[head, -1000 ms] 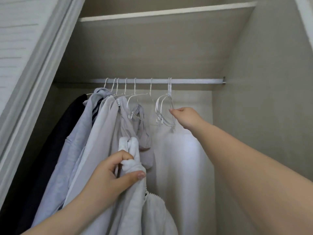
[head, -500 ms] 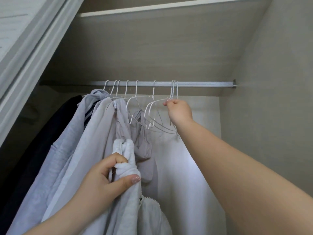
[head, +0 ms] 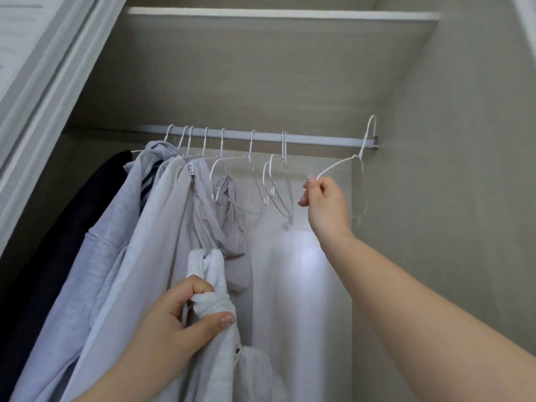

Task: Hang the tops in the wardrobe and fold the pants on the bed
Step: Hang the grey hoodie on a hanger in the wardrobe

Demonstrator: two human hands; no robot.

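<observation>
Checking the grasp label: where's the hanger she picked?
Head view, right of centre: the white wire hanger is pinched in the right hand, its hook off the rail near the right end.

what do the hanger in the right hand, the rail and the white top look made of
Hanger, pinched by the right hand: thin wire, seemingly white-coated; slender, bent to shape.
Rail: probably metal, pale matt finish with lengthwise ribs and a grey end fitting.
White top, gripped by the left hand: soft knit, perhaps cotton; it bunches in thick, fuzzy folds.
</observation>
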